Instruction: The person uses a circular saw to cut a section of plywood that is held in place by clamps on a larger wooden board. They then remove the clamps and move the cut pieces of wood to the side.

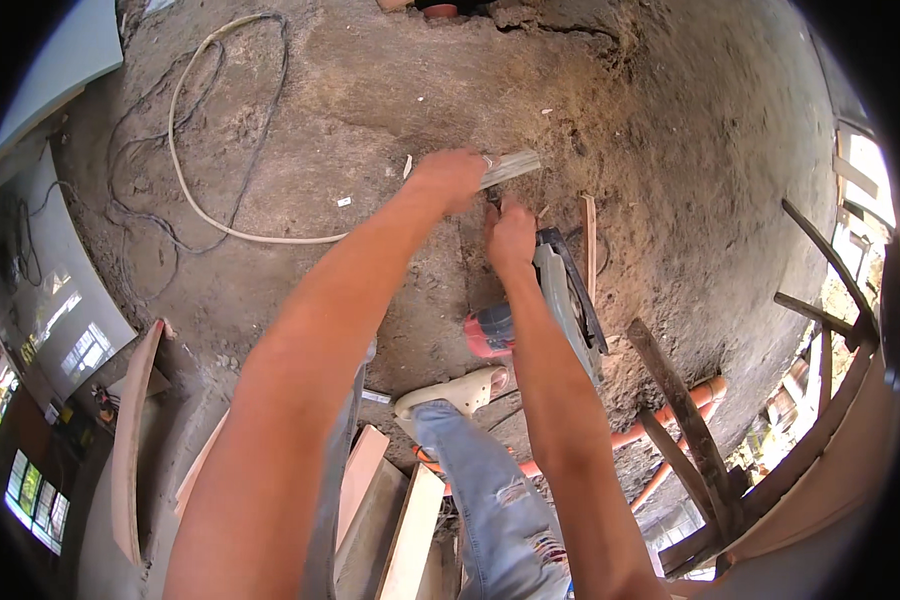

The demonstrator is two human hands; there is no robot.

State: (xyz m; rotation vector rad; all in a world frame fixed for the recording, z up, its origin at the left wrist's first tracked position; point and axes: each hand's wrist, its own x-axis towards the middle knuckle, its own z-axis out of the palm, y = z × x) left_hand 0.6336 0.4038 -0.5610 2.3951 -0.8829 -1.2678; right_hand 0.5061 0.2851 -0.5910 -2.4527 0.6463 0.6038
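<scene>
My left hand [448, 180] is closed round one end of a short, pale strip of wood [511, 168], which points to the right. Just below it, my right hand [513, 236] is closed, with a small dark thing [494, 196] jutting from its fingers toward the strip. What that dark thing is, I cannot make out. Close by my right wrist and forearm, a circular saw [567, 290] rests on the ground, partly hidden by the arm. Its red and black motor housing [489, 331] shows on the arm's left side.
A narrow wooden strip [590, 245] lies right of the saw. Loops of pale hose [175, 150] and dark cable cover the dirt floor at left. My light clog [455, 392] is near the saw. Boards [410, 530], an orange pipe [707, 391] and old timbers [678, 400] lie nearer.
</scene>
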